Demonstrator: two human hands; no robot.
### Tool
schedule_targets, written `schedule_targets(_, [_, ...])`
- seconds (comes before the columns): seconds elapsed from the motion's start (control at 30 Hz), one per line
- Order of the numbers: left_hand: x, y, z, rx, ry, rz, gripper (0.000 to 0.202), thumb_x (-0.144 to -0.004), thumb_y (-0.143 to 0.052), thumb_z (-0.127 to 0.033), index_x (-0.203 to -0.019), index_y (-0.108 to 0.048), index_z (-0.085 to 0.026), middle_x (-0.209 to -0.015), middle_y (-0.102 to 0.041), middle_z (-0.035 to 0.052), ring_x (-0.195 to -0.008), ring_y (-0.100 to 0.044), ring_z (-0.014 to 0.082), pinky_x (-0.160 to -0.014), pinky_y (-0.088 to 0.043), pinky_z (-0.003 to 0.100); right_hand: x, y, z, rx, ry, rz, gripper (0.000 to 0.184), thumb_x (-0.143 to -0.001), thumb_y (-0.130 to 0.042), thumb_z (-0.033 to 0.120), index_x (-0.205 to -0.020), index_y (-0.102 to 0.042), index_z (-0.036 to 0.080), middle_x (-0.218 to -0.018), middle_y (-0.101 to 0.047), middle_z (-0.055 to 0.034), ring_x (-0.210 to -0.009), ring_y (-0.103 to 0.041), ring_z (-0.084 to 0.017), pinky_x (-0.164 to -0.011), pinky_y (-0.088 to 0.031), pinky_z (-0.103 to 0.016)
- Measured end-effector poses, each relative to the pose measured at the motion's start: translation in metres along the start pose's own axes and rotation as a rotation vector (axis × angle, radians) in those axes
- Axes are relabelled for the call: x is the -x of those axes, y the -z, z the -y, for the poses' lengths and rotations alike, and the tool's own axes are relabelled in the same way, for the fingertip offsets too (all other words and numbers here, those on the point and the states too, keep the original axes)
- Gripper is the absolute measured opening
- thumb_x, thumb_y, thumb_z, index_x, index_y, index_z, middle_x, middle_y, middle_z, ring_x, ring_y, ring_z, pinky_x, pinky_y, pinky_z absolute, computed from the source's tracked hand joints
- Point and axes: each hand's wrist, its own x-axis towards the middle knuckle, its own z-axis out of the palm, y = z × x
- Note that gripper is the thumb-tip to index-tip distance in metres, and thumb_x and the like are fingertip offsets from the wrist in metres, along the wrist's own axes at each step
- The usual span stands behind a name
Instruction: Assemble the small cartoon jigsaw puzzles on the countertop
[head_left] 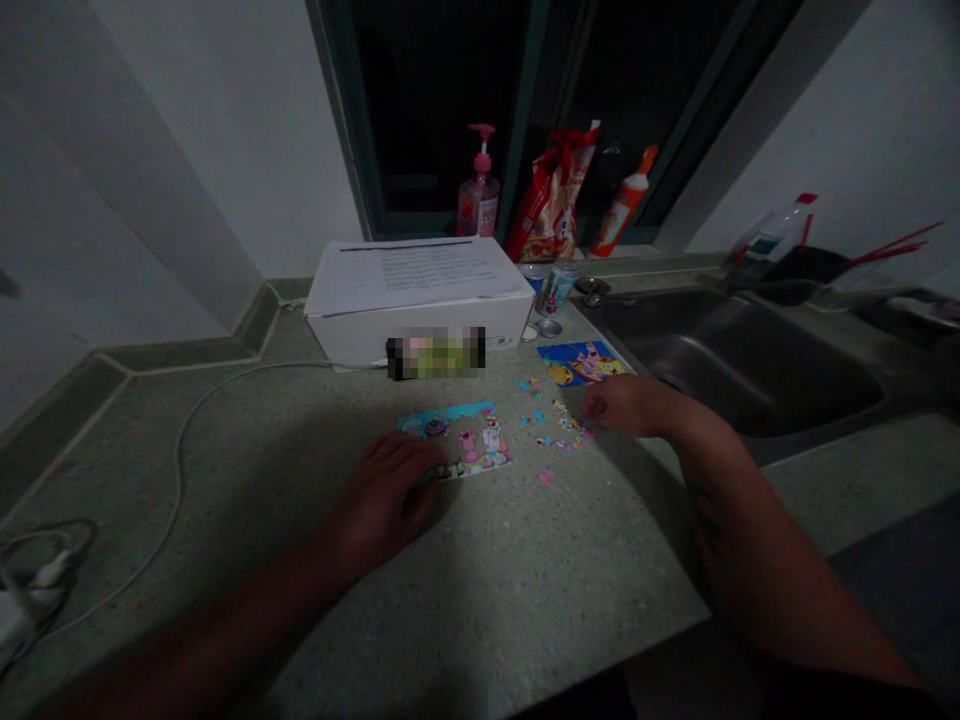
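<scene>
My left hand [391,490] lies over the left side of a colourful jigsaw puzzle [472,432] on the counter, its fingers stretched out and covering the lower left corner. Small loose puzzle pieces [566,430] are scattered just right of the puzzle, with a pink one [547,478] lying nearer to me. At the right edge of these pieces is my right hand [626,404], fingers curled together; whatever they may hold is hidden. Behind that hand a blue picture card [576,363] with cartoon figures lies flat, its near right corner partly covered.
A white box [420,290] with a printed sheet stands at the back, a phone-like device [436,353] leaning against it with a cable attached. Right of the box are a can [557,288] and a steel sink [750,360]. A pink pump bottle [478,195] stands by the window.
</scene>
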Motion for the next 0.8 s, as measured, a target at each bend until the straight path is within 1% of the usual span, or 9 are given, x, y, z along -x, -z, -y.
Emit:
schedule_targets(0.03, [-0.001, 0.001, -0.001, -0.002, 0.008, 0.005, 0.036, -0.094, -0.061, -0.008, -0.122, -0.066, -0.03, -0.117, -0.08, 0.0037, -0.107, -0.075, 0.0282, -0.099, -0.062, 0.054, 0.002, 0.003, 0.003, 0.005, -0.035, 0.099, 0.023, -0.077, -0.074, 0.008, -0.082, -0.087, 0.027, -0.084, -0.085, -0.0041, -0.075, -0.078, -0.024, -0.065, -0.055, -0.03])
schedule_targets(0.13, [-0.003, 0.004, -0.005, -0.003, 0.008, 0.002, 0.035, -0.095, -0.06, -0.009, -0.121, -0.067, -0.032, -0.115, -0.08, 0.0036, -0.106, -0.075, 0.0286, -0.096, -0.063, 0.055, 0.005, 0.011, 0.015, 0.045, -0.095, 0.272, 0.021, -0.081, -0.074, 0.014, -0.093, -0.088, 0.024, -0.098, -0.086, -0.0084, -0.087, -0.079, -0.027, -0.07, -0.055, -0.032])
schedule_targets(0.27, [-0.004, 0.005, -0.005, 0.005, 0.014, 0.007, 0.04, -0.096, -0.057, -0.009, -0.123, -0.069, -0.036, -0.114, -0.08, 0.0034, -0.106, -0.076, 0.0288, -0.097, -0.063, 0.055, 0.002, 0.017, 0.024, 0.097, -0.101, 0.406, 0.02, -0.082, -0.073, 0.019, -0.097, -0.087, 0.019, -0.102, -0.085, -0.0114, -0.091, -0.078, -0.029, -0.073, -0.052, -0.033])
schedule_targets(0.4, [-0.002, 0.002, -0.003, 0.015, 0.015, 0.012, 0.039, -0.094, -0.06, -0.007, -0.123, -0.068, -0.032, -0.114, -0.08, 0.0056, -0.106, -0.075, 0.0302, -0.099, -0.061, 0.057, 0.0, 0.015, 0.023, 0.111, -0.138, 0.426, 0.019, -0.083, -0.072, 0.022, -0.095, -0.086, 0.018, -0.1, -0.084, -0.0127, -0.09, -0.076, -0.03, -0.071, -0.05, -0.034])
schedule_targets(0.57, [0.0, -0.001, -0.001, 0.012, 0.015, 0.003, 0.039, -0.09, -0.064, -0.006, -0.122, -0.065, -0.028, -0.115, -0.079, 0.0061, -0.107, -0.073, 0.0292, -0.1, -0.061, 0.053, 0.001, 0.012, 0.02, 0.059, -0.165, 0.407, 0.016, -0.084, -0.072, 0.023, -0.095, -0.084, 0.02, -0.1, -0.082, -0.012, -0.09, -0.075, -0.029, -0.07, -0.049, -0.034])
schedule_targets(0.7, [0.0, -0.002, 0.0, 0.013, 0.007, -0.001, 0.03, -0.093, -0.064, -0.009, -0.118, -0.066, -0.026, -0.111, -0.079, 0.0062, -0.105, -0.073, 0.0286, -0.099, -0.061, 0.052, 0.001, 0.012, 0.019, 0.04, -0.175, 0.4, 0.016, -0.085, -0.073, 0.023, -0.095, -0.084, 0.019, -0.101, -0.083, -0.0116, -0.092, -0.076, -0.029, -0.071, -0.049, -0.034])
schedule_targets(0.8, [0.001, -0.003, 0.0, 0.013, 0.016, 0.006, 0.031, -0.092, -0.064, -0.009, -0.118, -0.065, -0.026, -0.113, -0.079, 0.0051, -0.107, -0.072, 0.0276, -0.101, -0.059, 0.05, 0.0, 0.011, 0.02, 0.044, -0.165, 0.401, 0.017, -0.084, -0.072, 0.021, -0.095, -0.085, 0.019, -0.102, -0.083, -0.0113, -0.095, -0.076, -0.029, -0.072, -0.049, -0.033])
